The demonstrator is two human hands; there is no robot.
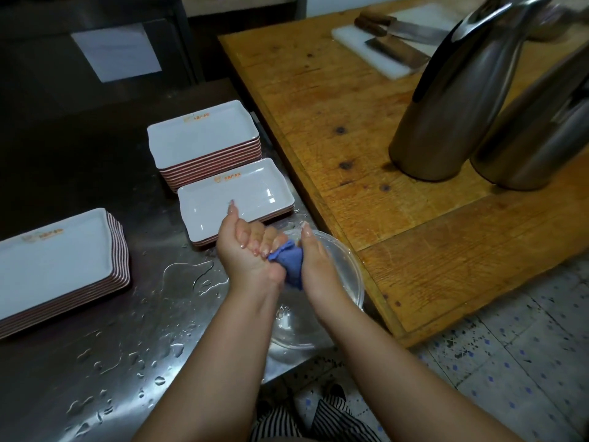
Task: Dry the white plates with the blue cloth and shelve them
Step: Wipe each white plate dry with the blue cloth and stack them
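Plate stacks (204, 138): three, all of white rectangular plates; the count of plates within each stack cannot be read reliably. Blue cloth (291, 261): one. Clear bowl (347, 275): one. Steel jugs (452, 100): two. White cutting board (360, 49): one. Knives (401, 28): at least two, possibly three. Hands: two, the left hand (248, 250) and the right hand (314, 253).

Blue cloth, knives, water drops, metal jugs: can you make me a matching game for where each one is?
Things:
1. blue cloth
2. knives
3. water drops
4. metal jugs

Places:
A. on the white cutting board
B. standing on the wooden table
C. squeezed between both hands, over the clear bowl
D. on the steel counter

Pairs: 1-C, 2-A, 3-D, 4-B
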